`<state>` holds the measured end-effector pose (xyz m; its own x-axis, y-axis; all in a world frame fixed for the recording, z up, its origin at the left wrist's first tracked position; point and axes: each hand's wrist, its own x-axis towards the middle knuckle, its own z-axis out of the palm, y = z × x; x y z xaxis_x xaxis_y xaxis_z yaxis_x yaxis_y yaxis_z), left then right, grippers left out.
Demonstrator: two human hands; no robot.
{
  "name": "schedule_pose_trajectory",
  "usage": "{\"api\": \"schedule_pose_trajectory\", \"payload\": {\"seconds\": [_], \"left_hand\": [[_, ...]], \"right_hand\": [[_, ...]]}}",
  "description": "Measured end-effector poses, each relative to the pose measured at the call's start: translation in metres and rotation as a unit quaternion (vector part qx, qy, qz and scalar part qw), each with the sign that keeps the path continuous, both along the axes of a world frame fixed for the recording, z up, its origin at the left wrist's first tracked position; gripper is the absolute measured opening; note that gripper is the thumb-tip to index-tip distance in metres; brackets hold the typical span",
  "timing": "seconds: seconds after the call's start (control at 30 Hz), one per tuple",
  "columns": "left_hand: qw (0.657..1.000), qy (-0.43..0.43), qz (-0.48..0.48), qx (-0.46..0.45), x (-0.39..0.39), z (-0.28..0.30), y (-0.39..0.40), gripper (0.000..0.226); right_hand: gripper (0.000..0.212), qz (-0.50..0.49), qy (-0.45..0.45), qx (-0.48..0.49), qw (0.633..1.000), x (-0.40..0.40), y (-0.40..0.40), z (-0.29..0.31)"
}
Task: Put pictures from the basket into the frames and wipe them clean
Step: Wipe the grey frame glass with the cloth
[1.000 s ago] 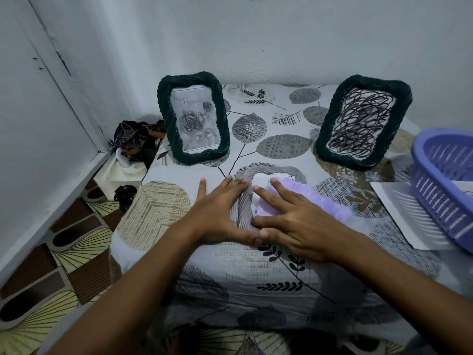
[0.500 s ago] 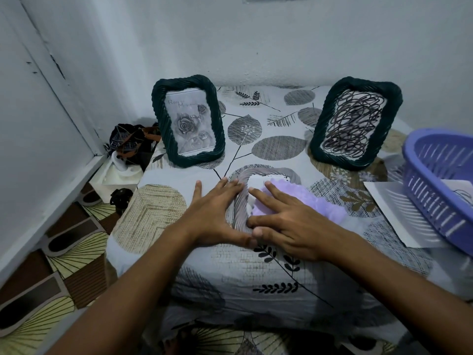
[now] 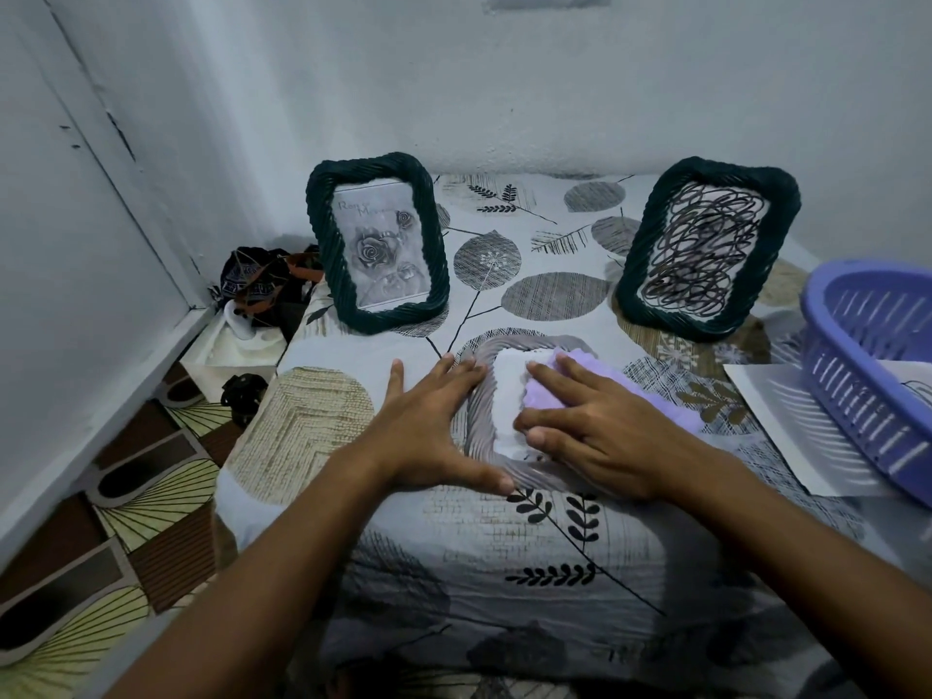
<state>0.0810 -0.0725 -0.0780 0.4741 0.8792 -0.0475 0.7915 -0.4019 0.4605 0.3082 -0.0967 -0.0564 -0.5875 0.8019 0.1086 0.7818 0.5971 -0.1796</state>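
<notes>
Your left hand (image 3: pixel 428 431) lies flat, fingers (image 3: pixel 456 375) straight and slightly spread, pressing the left edge of a pale grey frame with a twisted rope-like rim (image 3: pixel 476 396) that lies face up on the leaf-patterned cloth of the tabletop (image 3: pixel 555 295), directly in front of you. Your right hand (image 3: pixel 600 436) rests on a soft lilac wiping cloth (image 3: pixel 542 391), fingers straight and pressing it onto the white face inside that frame.

The frame looks light, and it will likely slide on the smooth fabric, so keep the left palm weighing on the rim while you wipe. I judge the clear front easy to scratch or flex; press gently. To lift it, grip the thick rim on both long sides, not the face. The cloth is limp and will bunch, so hold it flat under the fingers.

Two dark green frames with twisted rims already stand farther back, one with a grey rose print (image 3: pixel 378 244) on the left, one with a black scribble drawing (image 3: pixel 706 249) on the right. The lilac slatted plastic basket (image 3: pixel 867 375) sits at the right edge on a white sheet of paper (image 3: pixel 787 426).
</notes>
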Motion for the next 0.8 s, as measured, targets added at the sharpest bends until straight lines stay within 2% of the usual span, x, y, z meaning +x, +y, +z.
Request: {"api": "schedule_pose_trajectory", "payload": {"seconds": [0.1,0.17,0.27,0.47,0.63,0.73,0.8], "left_hand": [[1.000,0.004,-0.003,0.001,0.000,0.000,0.001,0.134],[1.000,0.003,-0.003,0.002,0.000,-0.001,0.001,0.134],[1.000,0.001,-0.002,0.001,0.000,-0.001,0.001,0.133],[1.000,0.003,0.000,-0.004,0.000,0.000,0.002,0.135],[1.000,-0.001,-0.001,-0.003,0.000,0.000,0.002,0.139],[1.000,0.005,0.001,-0.003,0.001,0.001,0.001,0.137],[1.000,0.010,0.002,-0.001,0.002,0.002,0.001,0.137]], "right_hand": [[0.089,-0.017,0.001,-0.091,0.996,-0.002,0.006,-0.003],[0.095,-0.012,0.038,-0.127,0.991,0.000,0.007,0.000],[0.089,-0.024,0.096,-0.134,0.986,0.012,0.004,0.003],[0.089,-0.030,0.012,-0.132,0.991,0.011,-0.013,-0.001],[0.086,-0.012,0.076,-0.175,0.981,0.023,-0.012,0.004],[0.079,-0.015,0.064,-0.170,0.983,0.027,-0.009,0.002],[0.084,-0.007,0.045,-0.167,0.985,0.018,-0.009,-0.001]]}}
